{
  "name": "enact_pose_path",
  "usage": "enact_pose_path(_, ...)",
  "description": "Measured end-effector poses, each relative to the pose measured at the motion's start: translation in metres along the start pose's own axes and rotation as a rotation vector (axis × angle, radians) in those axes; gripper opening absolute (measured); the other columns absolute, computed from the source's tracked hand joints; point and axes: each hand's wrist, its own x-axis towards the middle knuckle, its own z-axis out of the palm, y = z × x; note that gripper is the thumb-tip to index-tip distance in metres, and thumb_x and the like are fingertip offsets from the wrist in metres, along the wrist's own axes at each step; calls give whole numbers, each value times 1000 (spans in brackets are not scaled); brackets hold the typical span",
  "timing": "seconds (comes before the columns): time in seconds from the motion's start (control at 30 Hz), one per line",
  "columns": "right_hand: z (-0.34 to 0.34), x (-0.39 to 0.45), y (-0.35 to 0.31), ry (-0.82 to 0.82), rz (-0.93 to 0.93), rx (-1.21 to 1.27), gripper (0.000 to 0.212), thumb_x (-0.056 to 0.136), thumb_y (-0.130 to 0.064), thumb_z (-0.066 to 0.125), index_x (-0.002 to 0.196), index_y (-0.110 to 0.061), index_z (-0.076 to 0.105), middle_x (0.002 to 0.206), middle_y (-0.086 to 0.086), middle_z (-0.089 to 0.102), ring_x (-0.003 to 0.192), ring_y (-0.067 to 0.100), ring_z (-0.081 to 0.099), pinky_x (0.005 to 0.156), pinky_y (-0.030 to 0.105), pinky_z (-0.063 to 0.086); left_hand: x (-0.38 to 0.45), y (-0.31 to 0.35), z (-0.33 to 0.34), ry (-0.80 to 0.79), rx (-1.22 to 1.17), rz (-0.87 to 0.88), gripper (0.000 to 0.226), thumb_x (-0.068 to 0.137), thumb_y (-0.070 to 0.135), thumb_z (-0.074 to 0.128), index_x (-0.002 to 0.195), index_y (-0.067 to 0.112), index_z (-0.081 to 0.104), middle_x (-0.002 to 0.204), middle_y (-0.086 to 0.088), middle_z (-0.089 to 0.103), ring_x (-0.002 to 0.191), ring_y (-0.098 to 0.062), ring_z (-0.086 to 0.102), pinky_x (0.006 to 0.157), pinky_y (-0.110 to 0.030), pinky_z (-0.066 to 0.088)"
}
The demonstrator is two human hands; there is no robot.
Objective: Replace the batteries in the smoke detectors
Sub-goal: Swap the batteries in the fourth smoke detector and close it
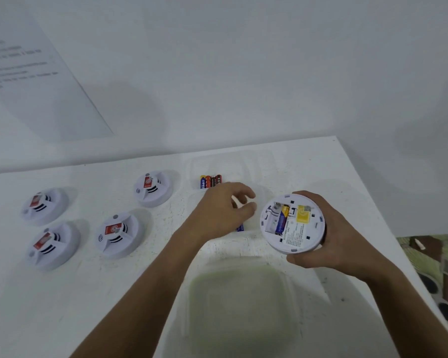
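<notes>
My right hand (331,236) grips a white smoke detector (299,233) with its back turned up. In its open battery bay lies one blue and yellow battery (282,219), with an empty slot to its left. My left hand (217,215) hovers over a shallow clear tray (260,196), fingers loosely curled, and I see nothing between them. A blue battery (240,227) peeks out from under that hand. Several more batteries (211,181) lie side by side in a second clear tray (246,164) behind.
Several white smoke detectors lie face up on the white table's (93,293) left half, the nearest (117,233) beside my left forearm. A clear container with a greenish bottom (243,306) stands at the front. The table's right edge (388,228) runs close to my right hand.
</notes>
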Motion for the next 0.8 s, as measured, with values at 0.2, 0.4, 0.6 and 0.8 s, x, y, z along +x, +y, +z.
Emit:
enact_pose_path(0.2,-1,10,-6,-57,-74,4,94,54,-21,89,136,-28,43,126,-15,59,119,13,58,90,16,50,-16,24,-8,-222,-73,170,31,80,33,75,106,43,61,113,13,54,97,-3,58,78,-17,50)
enact_pose_path(0.4,2,15,-9,-82,-96,27,91,55,-29,86,136,-22,43,125,-15,58,119,12,59,90,15,50,-21,25,-10,-248,-65,124,38,80,36,75,112,44,55,112,11,50,99,-7,58,84,-22,52)
enact_pose_path(0.6,7,17,-6,-73,-113,-33,89,53,-29,84,132,-24,45,120,-14,59,114,13,60,88,16,51,-25,27,-9,-316,-17,79,45,81,35,76,116,40,49,114,9,46,95,-7,58,76,-12,48)
enact_pose_path(0.8,10,15,2,-78,-99,-61,90,50,-9,87,131,-21,48,118,-15,61,111,11,62,86,13,50,-25,29,-4,-336,30,77,44,81,28,76,108,33,41,107,8,41,88,-9,54,76,-23,49)
